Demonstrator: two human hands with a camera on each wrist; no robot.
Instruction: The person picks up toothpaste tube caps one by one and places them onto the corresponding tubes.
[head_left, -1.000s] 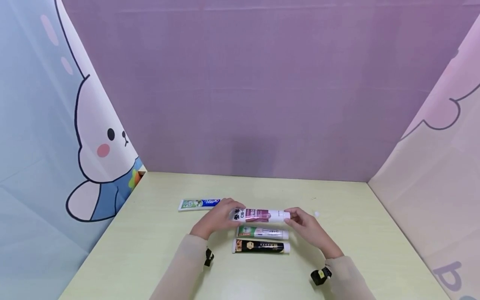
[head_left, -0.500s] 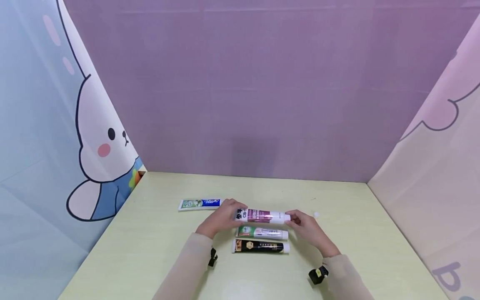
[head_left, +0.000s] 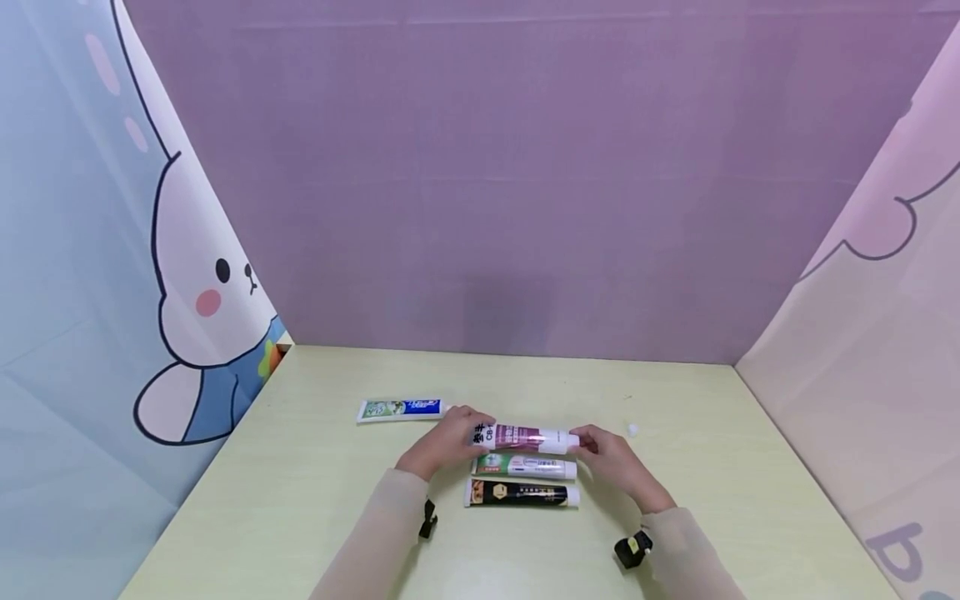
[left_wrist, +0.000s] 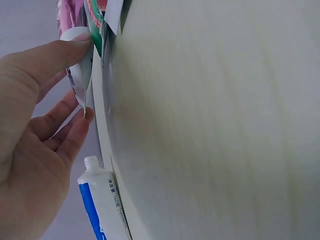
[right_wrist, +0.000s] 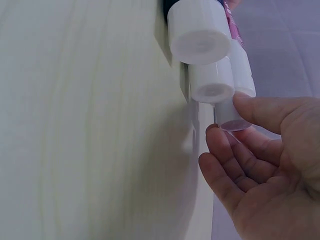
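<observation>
In the head view I hold a white and purple toothpaste tube (head_left: 517,437) level by both ends. My left hand (head_left: 452,437) grips its flat crimped end, thumb on the near side and fingers behind. At the other end my right hand (head_left: 611,458) pinches the white cap (right_wrist: 232,116) between thumb and fingers. Just nearer to me lies a green and white toothpaste tube (head_left: 525,467), and in front of that a black toothpaste tube (head_left: 521,493), both with caps to the right. The held tube runs alongside them, close over the table.
A blue and green toothpaste tube (head_left: 401,409) lies back left, its bare threaded neck (left_wrist: 91,162) beside my left hand. A small white cap-like piece (head_left: 632,430) sits right of my right hand. A purple backdrop (head_left: 510,183) rises behind the pale table (head_left: 300,500).
Both hands have lowered the purple and white tube slightly toward the table and toward the green tube, after a small shift rightward by the left hand. The other tubes stay put.
</observation>
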